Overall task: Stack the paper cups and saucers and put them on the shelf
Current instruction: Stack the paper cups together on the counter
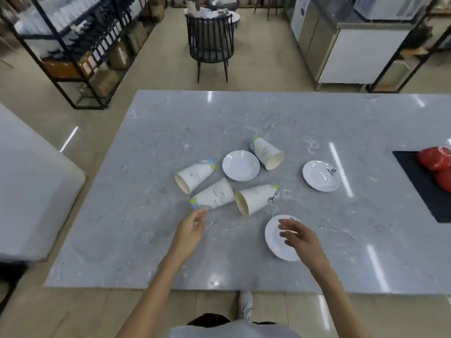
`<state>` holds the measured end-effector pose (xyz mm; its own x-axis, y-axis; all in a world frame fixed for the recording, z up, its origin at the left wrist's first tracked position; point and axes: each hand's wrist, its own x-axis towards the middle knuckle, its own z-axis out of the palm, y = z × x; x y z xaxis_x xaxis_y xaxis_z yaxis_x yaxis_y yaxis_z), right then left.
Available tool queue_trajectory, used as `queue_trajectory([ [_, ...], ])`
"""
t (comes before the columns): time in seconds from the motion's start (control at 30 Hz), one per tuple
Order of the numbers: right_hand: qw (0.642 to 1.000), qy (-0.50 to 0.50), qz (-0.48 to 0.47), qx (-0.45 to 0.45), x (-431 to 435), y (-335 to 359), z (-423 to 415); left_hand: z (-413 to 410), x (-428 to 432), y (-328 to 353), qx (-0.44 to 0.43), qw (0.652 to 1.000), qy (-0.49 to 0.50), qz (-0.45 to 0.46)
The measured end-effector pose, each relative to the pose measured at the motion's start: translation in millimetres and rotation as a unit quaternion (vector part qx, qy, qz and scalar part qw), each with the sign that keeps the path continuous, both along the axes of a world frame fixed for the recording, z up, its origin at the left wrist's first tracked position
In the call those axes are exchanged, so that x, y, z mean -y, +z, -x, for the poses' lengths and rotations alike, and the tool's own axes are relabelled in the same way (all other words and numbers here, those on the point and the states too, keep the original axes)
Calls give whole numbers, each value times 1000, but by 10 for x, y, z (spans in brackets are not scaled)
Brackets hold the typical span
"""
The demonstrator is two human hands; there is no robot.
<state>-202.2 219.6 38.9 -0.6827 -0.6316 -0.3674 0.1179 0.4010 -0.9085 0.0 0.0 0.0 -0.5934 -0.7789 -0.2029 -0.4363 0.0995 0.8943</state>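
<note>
No text can be read. The far right saucer (321,176) carries a small dark round logo with marks beneath, perhaps lettering, too blurred to make out. The paper cups (195,175) show line drawings only.

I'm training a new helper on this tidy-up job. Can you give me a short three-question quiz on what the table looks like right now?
1. How many paper cups lie on the table, and are any upright?
2. True or false: the right hand hovers over the near saucer.
3. Which thing is closest to the left hand: A) the far-right saucer, B) the cup with its base toward the hand, C) the red objects?

Key: 1. Four, all on their sides. 2. True. 3. B.
</note>
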Motion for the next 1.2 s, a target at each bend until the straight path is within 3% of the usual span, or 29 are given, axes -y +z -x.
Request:
queue_trajectory([
  [0.07, 992, 43, -33, -111, 204, -4, 249, 155, 119, -10, 4, 999, 19, 49],
  [0.13, 961, 130, -87, -229, 477, -3, 450, 336, 235, 23, 26, 994, 16, 104],
  [0.27, 824, 354, -194, -397, 995, -207, 565, 718, 460, -21, 133, 970, -65, 194],
  [0.33, 783, 389, -216, -435, 1155, -292, 529, 842, 541, -85, 180, 958, -111, 195],
  [0.43, 779, 356, -226, -464, 1260, -375, 515, 907, 620, -190, 225, 939, -158, 206],
  [0.53, 781, 319, -227, -487, 1277, -436, 489, 896, 636, -208, 204, 942, -151, 219],
  [0.63, 786, 276, -220, -508, 1323, -507, 430, 785, 626, -163, 6, 994, -79, 79],
  [0.7, 795, 251, -214, -509, 1353, -549, 404, 622, 578, -156, -114, 993, -21, 1],
  [0.77, 804, 235, -213, -503, 1370, -606, 404, 449, 506, -179, -143, 990, 9, -13],
  [1.2, 822, 193, -195, -498, 1422, -731, 368, 194, 395, -361, -117, 991, 38, -59],
])
